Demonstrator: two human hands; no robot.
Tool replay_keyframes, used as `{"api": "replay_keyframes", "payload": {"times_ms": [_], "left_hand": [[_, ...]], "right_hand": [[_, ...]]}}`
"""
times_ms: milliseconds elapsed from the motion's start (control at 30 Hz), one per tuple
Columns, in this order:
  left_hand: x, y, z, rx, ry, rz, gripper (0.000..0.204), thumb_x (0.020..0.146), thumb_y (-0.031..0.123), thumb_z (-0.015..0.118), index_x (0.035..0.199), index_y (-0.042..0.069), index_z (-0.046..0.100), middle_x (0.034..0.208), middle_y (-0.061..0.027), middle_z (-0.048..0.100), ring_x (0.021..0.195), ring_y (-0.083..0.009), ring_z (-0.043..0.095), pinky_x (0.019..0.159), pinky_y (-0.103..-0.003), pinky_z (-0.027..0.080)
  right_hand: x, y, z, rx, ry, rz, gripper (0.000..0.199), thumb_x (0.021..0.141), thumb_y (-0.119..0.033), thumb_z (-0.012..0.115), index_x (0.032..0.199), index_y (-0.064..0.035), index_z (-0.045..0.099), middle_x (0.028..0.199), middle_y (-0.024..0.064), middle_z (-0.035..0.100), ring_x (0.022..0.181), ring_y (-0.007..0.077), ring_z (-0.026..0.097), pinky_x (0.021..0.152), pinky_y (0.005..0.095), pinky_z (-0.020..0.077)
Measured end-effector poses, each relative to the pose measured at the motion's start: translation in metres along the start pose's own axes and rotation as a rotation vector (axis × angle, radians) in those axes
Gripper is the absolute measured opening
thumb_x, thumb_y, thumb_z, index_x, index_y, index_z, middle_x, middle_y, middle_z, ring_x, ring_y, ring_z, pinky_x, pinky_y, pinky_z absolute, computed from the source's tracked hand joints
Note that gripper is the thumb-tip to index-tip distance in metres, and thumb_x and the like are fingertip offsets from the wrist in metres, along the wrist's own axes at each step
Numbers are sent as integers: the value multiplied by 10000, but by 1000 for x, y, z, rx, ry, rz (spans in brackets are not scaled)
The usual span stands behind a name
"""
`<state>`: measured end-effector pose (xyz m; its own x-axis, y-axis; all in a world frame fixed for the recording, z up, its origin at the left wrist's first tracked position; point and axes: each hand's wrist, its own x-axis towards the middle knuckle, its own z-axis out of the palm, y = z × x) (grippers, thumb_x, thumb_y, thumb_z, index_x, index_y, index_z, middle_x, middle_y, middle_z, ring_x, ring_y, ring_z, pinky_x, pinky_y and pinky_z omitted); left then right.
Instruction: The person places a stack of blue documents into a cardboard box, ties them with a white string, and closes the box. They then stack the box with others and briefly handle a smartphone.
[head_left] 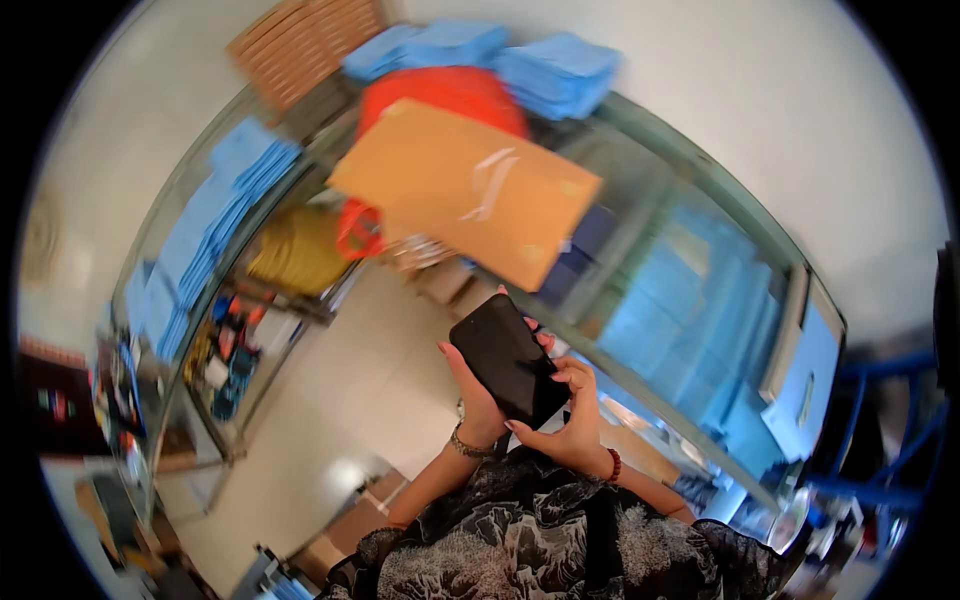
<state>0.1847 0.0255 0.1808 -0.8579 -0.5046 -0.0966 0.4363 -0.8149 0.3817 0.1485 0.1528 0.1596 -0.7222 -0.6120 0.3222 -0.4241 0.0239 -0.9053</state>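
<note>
A black smartphone [505, 358] with a dark screen is held in front of my body, tilted to the left at its top. My left hand [477, 405] is wrapped round its left side, with fingertips showing past the far right edge. At the lower right corner my right hand [573, 420] grips it too, thumb near the bottom edge and fingers bent at the right side. A dark bracelet circles my left wrist and a red bead bracelet [613, 464] my right.
Beyond the phone, an orange-brown cardboard sheet [430, 170] lies over a red bundle [440, 88] on a glass counter. Blue folded stacks [560, 72] sit at the back, and more blue stacks [200, 235] at the left. Inside the right counter lie blue packages [700, 310]. Cartons stand on the floor.
</note>
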Motion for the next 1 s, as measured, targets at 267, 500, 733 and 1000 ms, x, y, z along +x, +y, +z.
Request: {"api": "replay_keyframes", "payload": {"times_ms": [267, 500, 733, 1000], "left_hand": [[-76, 25, -35, -87, 98, 353, 926, 846, 807, 257, 1459, 116, 309, 989, -145, 569, 871, -272, 560, 834, -456, 450], [-135, 36, -11, -88, 238, 536, 914, 866, 793, 221, 1398, 72, 402, 1082, -148, 605, 928, -264, 616, 923, -461, 491], [-186, 56, -13, -131, 570, 720, 862, 912, 735, 213, 1313, 22, 484, 1149, -153, 618, 988, -277, 633, 879, -412, 523], [-199, 156, -20, -128, 369, 878, 863, 916, 725, 232, 1438, 48, 353, 1091, -139, 627, 939, -246, 638, 863, -388, 523]], "right_hand": [[27, 20, 24, 546, -434, -3, 374, 873, -97, 640, 1197, 3, 483, 1176, 113, 517, 1093, 206, 514, 917, 341, 433], [65, -50, 73, 732, -1101, 315, 458, 971, -121, 499, 1418, -72, 412, 1308, 73, 514, 905, 82, 510, 689, 202, 449], [52, -115, 126, 627, -1439, 405, 501, 948, -80, 534, 1432, -71, 407, 1243, 31, 555, 841, 36, 515, 699, 170, 426], [69, -137, 205, 701, -1697, -17, 1048, 741, -91, 791, 1527, -60, 98, 1510, 136, 287, 1346, 226, 341, 1085, 364, 298]]}}
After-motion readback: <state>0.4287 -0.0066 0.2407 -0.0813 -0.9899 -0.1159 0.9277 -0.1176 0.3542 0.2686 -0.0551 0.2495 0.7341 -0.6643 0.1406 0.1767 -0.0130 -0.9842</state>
